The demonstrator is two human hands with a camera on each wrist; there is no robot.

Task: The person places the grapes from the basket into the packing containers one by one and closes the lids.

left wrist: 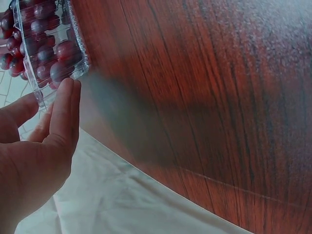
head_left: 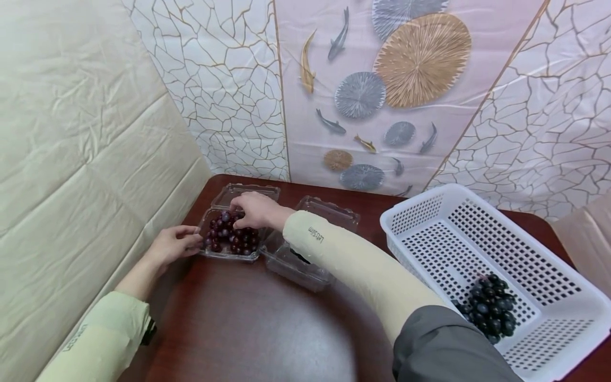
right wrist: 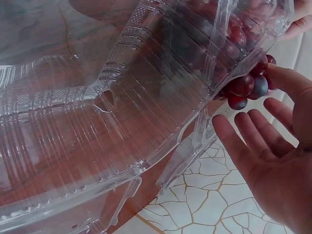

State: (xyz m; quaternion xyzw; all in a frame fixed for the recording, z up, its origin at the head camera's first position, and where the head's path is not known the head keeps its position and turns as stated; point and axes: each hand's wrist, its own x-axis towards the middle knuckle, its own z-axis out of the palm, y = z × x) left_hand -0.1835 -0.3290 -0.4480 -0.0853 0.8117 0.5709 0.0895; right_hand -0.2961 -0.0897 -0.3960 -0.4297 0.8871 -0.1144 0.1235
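Dark red grapes [head_left: 221, 228] lie in a clear plastic clamshell box [head_left: 231, 257] at the far left of the table, its lid folded back. My left hand [head_left: 174, 245] is at the box's left side. In the left wrist view, the thumb [left wrist: 24, 109] and straight fingers [left wrist: 61, 114] touch the box's edge. Over the box's back right part is my right hand [head_left: 260, 209], palm down. The right wrist view shows its fingers loosely spread and its thumb [right wrist: 287, 80] against grapes [right wrist: 241, 85] at the rim.
A second clear clamshell box [head_left: 298, 270] stands to the right of the first, open, partly hidden by my right forearm. The white perforated basket [head_left: 420, 228] at the right holds a bunch of black grapes [head_left: 494, 305]. Fabric walls [head_left: 119, 127] border the table's left and back.
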